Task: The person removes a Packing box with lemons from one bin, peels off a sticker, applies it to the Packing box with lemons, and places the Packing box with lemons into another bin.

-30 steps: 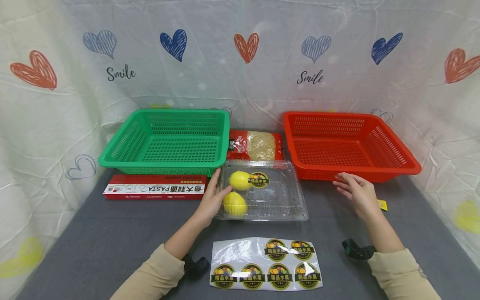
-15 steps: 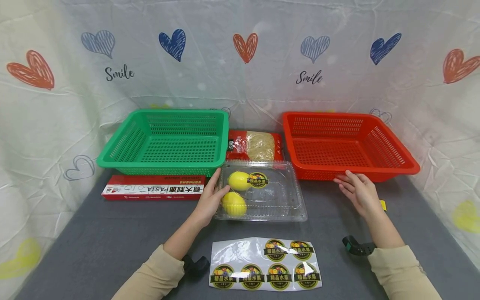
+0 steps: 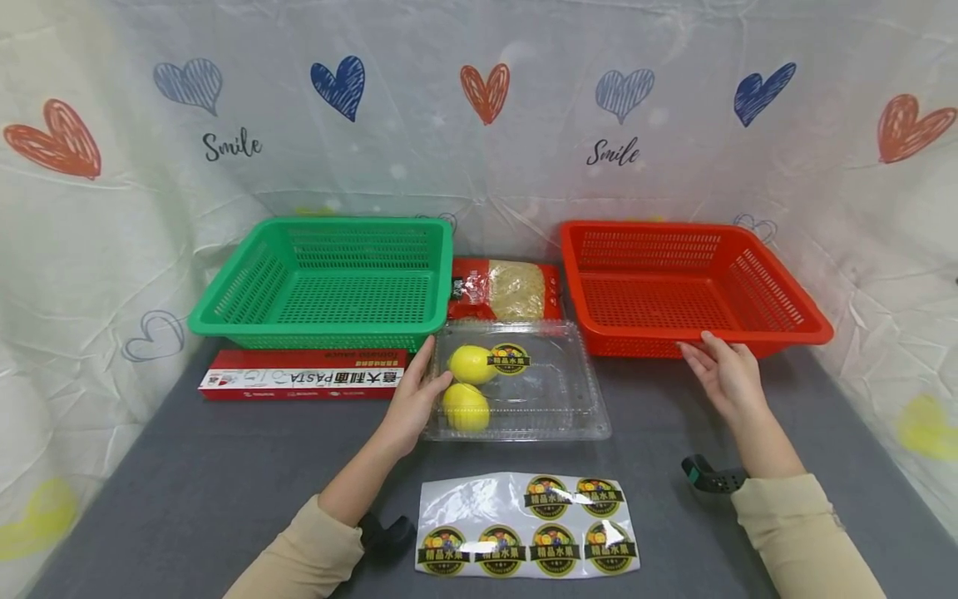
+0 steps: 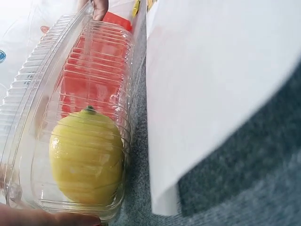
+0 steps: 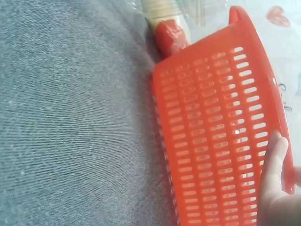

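My left hand [image 3: 412, 405] holds the left end of a clear plastic fruit box [image 3: 554, 408], thumb towards the lid and fingers along its side. Two lemons, an upper one [image 3: 470, 363] and a lower one [image 3: 466, 408], show through the plastic at the left. A round black-and-gold sticker [image 3: 509, 359] is on the lid. My right hand [image 3: 729, 378] pinches the front rim of the red basket [image 3: 636, 343]. In the right wrist view, the right thumb [image 5: 275, 160] lies against the basket's outer wall and another fingertip [image 5: 297, 176] shows beyond the rim.
A green basket [image 3: 322, 334] stands at the back left, with a red-and-white pasta box [image 3: 299, 374] before it. Between the baskets lies a red packet of pale noodles [image 3: 516, 289]. A sheet of round stickers [image 3: 479, 495] lies in front. Both wrists wear black straps.
My right hand has moved slightly right and up, bringing its fingertips onto the red basket's rim. The small yellow packet beside that wrist no longer shows in the head view. My left hand stays put.
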### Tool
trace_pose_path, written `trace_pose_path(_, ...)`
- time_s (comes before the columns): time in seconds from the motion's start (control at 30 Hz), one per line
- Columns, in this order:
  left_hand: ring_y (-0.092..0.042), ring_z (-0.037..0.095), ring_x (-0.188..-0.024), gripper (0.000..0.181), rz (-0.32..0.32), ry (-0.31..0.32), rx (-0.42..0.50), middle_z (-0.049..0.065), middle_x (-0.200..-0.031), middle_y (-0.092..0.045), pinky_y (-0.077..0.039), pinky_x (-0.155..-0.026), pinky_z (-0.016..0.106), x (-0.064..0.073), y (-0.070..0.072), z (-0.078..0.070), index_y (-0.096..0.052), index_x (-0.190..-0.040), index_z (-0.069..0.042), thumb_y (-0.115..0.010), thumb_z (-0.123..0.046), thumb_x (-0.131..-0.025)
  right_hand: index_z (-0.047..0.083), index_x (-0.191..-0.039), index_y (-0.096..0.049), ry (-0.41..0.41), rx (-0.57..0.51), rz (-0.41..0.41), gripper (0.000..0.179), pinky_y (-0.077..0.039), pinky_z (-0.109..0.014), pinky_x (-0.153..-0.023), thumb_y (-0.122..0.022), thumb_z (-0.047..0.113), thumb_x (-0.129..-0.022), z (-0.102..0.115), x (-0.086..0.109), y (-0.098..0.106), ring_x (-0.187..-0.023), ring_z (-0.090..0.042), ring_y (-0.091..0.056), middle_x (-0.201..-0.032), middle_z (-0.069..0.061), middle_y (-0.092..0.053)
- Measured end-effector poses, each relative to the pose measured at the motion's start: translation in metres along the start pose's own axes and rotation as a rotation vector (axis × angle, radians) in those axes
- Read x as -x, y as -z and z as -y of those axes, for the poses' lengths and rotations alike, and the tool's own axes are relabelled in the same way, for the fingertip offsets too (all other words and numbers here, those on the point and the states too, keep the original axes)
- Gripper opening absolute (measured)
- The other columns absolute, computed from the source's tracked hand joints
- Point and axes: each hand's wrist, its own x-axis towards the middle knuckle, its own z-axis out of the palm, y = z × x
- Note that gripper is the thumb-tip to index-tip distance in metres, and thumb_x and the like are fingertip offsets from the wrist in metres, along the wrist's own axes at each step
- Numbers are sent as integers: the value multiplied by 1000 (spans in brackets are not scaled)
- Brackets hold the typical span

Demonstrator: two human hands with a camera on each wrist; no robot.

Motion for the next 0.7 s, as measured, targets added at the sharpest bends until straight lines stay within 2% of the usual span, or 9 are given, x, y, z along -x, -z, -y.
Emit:
trace_pose_path(0.17,-6,24,-138,63,0,21,-3,7,-152,-7,-18,-108,41,4,0,-1,-12,-147,-11,-46,-8,-95,24,-142,18,-35,0,-14,92,-49,-27,-82,-57,12,-90,3,0,-1,-80,-18,-65,-118,0,-30)
trace_pose_path(0.4,-5,24,-138,63,5,28,-9,8,-152,-9,-17,-108,43,11,-2,-3,-14,-147,-10,-47,-7,-94,25,-140,23,-48,29,-27,96,-49,-26,-82,-57,13,-89,4,0,-1,-81,-16,-65,-122,4,-24)
trace_pose_path(0.5,-5,25,-138,63,9,34,-15,9,-152,-9,-17,-108,44,14,-2,-5,-14,-147,-10,-47,-7,-94,24,-141,19,-45,29,-18,92,-49,-27,-82,-56,13,-90,4,0,0,-81,-17,-65,-122,3,-26)
trace_pose_path(0.6,-6,25,-138,62,12,34,-24,9,-152,-10,-16,-108,45,17,-2,-7,-14,-147,-10,-47,-8,-94,23,-138,3,-43,23,-10,78,-50,-28,-81,-57,12,-89,4,-1,0,-81,-18,-65,-120,0,-30)
trace_pose_path(0.7,-7,26,-138,62,23,26,-31,11,-151,-11,-16,-108,46,20,-3,-11,-15,-147,-9,-47,-7,-94,21,-128,-13,-40,17,-5,60,-50,-29,-80,-58,12,-89,4,-1,1,-82,-20,-66,-117,-3,-34)
